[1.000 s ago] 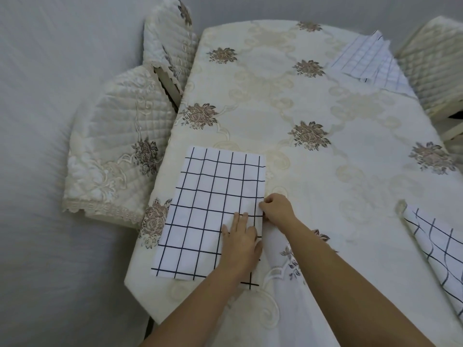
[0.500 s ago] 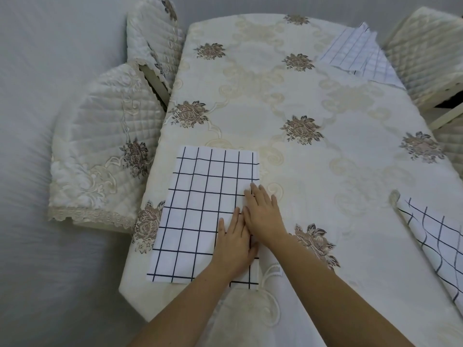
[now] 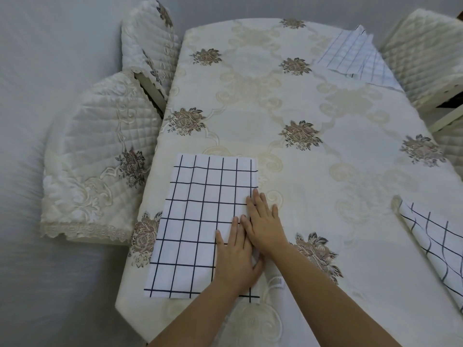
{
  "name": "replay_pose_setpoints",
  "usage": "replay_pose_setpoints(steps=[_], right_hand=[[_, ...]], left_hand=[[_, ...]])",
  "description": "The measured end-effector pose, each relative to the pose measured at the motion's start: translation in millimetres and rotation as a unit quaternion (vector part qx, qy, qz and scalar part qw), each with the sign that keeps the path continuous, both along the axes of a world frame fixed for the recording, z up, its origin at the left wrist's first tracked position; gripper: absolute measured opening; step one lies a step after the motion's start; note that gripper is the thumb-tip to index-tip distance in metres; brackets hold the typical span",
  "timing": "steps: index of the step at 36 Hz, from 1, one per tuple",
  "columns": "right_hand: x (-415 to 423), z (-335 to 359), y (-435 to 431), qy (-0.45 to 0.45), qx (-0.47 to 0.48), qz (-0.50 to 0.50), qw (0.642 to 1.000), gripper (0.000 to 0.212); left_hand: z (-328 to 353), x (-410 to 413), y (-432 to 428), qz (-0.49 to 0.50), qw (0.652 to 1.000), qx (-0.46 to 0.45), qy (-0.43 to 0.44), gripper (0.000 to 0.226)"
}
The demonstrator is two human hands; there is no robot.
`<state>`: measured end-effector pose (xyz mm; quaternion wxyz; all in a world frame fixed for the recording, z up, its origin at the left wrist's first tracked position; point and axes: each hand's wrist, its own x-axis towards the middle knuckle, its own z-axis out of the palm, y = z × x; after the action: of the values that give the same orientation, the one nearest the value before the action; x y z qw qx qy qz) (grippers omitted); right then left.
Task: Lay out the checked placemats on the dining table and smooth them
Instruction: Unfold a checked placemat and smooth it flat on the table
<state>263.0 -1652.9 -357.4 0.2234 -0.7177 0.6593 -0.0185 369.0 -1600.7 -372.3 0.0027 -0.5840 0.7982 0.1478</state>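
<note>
Dining table (image 3: 250, 116), under a cream embroidered cloth, fills the head view, with quilted chairs (image 3: 100, 159) to the left of the hands and more beyond them on the right. One checked placemat (image 3: 200, 221) lies flat under and to the left of the hands. A second mat (image 3: 436, 249) lies crumpled well off to their right, and a third (image 3: 355, 56) lies rumpled far ahead on the right. Left hand (image 3: 236, 259) rests flat on the near mat's right part, fingers straight. Right hand (image 3: 263, 226) lies flat just beside it, touching it and straddling the mat's right edge, gripping nothing. Risk, as judged: a sideways stroke from the straddling hand could fold that edge over or drag mat and cloth together, skewing the mat toward the near table edge. Against a second ago, the right hand no longer pinches the edge with curled fingers and now presses flat; the mat's position appears unchanged.
</note>
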Motion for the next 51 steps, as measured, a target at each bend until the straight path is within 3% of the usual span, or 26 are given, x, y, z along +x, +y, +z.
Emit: replay_pose_setpoints(steps=[19,24,34,51], right_hand=[[-12,-13,-40,0.044,-0.02,-0.011,0.999,0.086],[-14,-9,-58,0.075,-0.014,-0.017,0.997,0.062],[-21,-4,-92,0.078,-0.005,-0.018,0.997,0.057],[-33,-15,14,-0.001,-0.048,-0.006,0.999,0.071]], left_hand=[[-4,2,-3,-0.001,0.999,-0.036,0.008,0.068],[-3,2,-3,-0.007,0.999,-0.037,0.004,0.07],[-4,3,-3,-0.003,0.999,-0.045,0.014,0.055],[0,4,-3,-0.014,1.0,-0.016,-0.009,0.067]])
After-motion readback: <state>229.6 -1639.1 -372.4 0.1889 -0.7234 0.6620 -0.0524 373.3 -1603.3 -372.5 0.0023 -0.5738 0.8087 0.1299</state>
